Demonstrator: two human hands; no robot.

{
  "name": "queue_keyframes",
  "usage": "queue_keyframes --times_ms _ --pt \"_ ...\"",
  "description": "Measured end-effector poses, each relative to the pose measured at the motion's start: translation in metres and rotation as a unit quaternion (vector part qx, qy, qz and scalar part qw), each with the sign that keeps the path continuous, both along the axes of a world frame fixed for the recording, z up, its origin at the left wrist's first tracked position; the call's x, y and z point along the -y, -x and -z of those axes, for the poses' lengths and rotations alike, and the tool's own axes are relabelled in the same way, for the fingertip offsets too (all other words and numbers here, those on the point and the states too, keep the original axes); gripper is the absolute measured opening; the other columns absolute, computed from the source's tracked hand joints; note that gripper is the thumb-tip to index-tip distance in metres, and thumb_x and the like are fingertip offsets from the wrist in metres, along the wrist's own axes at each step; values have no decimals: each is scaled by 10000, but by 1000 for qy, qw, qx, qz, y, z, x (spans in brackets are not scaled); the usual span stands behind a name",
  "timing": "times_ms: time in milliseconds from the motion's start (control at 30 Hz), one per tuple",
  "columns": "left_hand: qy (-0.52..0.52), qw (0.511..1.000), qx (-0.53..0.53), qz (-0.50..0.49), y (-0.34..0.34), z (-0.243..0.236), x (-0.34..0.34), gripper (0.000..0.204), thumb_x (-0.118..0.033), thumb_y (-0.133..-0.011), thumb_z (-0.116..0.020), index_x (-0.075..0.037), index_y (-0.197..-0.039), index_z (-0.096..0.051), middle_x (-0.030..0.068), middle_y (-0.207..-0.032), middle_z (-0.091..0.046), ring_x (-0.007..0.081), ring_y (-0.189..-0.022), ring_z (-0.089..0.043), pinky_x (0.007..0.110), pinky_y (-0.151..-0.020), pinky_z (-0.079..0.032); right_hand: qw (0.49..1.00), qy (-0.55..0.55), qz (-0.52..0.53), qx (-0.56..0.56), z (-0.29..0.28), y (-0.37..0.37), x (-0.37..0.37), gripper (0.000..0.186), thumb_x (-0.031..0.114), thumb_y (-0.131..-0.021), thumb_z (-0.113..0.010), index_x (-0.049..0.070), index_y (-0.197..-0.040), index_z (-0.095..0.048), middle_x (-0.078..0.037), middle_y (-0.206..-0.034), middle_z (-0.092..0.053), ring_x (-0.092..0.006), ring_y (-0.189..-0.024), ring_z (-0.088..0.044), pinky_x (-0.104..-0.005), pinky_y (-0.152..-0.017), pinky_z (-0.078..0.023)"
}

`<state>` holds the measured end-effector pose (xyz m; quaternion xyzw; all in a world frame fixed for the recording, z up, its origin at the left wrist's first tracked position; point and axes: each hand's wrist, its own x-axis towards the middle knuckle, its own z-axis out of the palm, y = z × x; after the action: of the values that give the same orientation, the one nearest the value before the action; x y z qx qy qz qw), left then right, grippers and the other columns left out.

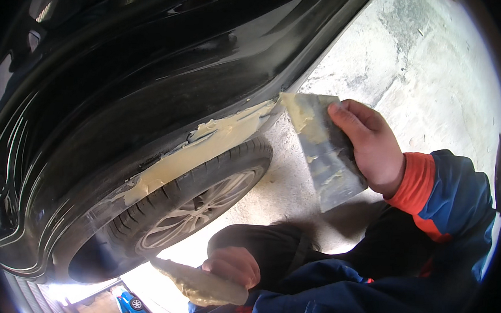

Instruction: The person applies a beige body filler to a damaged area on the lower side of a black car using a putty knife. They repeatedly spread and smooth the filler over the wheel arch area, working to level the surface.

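Observation:
My right hand point(366, 141) is closed on a flat, rectangular filler spreader point(325, 155), its thumb lying on the near face. Cream body filler is smeared over the spreader, and its upper left corner is at the end of a filler strip point(197, 148). That strip runs thick and uneven along the wheel arch of a black car point(152, 89). Lower down, my left hand point(234, 265) is closed round a flat, pale board point(201, 283) heaped with cream filler along one edge. The fingers partly hide behind the board, above my lap.
Under the arch is the wheel, its tyre point(236, 161) close below the filler and its spoked rim point(199, 207) facing me. My bent knees are near it. Pale, stained concrete floor point(430, 86) stretches away at right. A blue car point(132, 306) shows at the bottom left.

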<state>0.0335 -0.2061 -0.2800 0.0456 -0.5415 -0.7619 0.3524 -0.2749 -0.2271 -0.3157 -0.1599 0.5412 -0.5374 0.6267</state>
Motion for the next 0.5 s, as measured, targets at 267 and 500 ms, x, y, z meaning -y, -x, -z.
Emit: queue_keyframes --times_ms 267,500 --pt "-211 968 87 100 11 3 -18 336 -268 -926 -694 55 -1004 -645 114 -684 -592 176 -454 -540 281 -403 -457 952 195 -207 111 -35 -26 -23 420 412 -1041 -558 30 -1024 -732 -5 -835 -673 -58 -730 -554 -228 -708 -483" --pt "-365 921 98 97 16 -13 -15 393 -327 -1007 -584 45 -896 -652 93 -580 -548 173 -453 -521 288 -417 -426 891 207 -403 -13 -32 -27 -22 489 484 -1006 -588 35 -835 -677 -11 -687 -582 -87 -685 -516 -291 -656 -456"
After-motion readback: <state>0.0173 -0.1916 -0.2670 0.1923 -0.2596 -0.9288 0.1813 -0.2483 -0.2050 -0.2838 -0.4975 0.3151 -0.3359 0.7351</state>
